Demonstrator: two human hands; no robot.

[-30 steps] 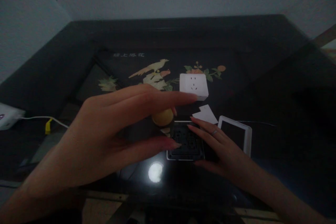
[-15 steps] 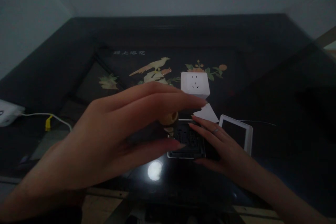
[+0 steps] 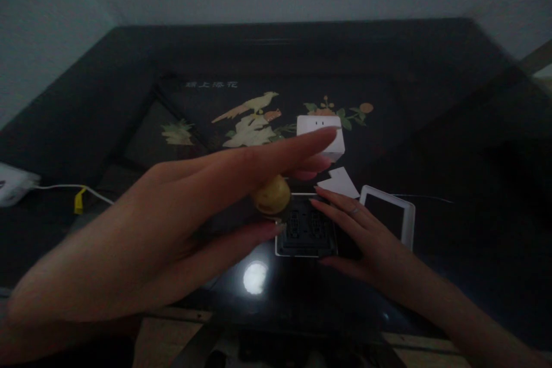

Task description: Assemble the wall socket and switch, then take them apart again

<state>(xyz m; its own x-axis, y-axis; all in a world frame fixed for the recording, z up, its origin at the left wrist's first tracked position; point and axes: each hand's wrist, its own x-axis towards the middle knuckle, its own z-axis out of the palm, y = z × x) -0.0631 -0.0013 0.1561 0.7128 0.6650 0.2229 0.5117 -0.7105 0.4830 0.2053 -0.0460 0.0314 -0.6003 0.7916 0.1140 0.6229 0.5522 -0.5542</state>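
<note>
My left hand (image 3: 185, 224) is curved around the yellow, rounded handle of what looks like a screwdriver (image 3: 272, 195), seen nearly end-on. Its fingers stretch over the handle and the thumb lies below; the tool's tip is hidden. Under the tool lies a square wall socket (image 3: 304, 236), its dark inner side up and a white rim around it. My right hand (image 3: 357, 230) grips the socket's right side, fingers at the top edge and thumb at the bottom corner. To the right of this hand rests a white square frame (image 3: 409, 230), partly covered by the hand.
A white box with socket slots on its face (image 3: 319, 141) stands beyond the hands. Near it lies a piece of white paper (image 3: 340, 183). At far left, a white device (image 3: 17, 184) trails a cable with a yellow tag (image 3: 78, 201). The glossy black table (image 3: 431, 126) carries a bird-and-flower picture.
My left hand has rolled around the yellow handle: the index finger has risen, the thumb has shifted left, and more of the handle shows. My right hand stays on the socket.
</note>
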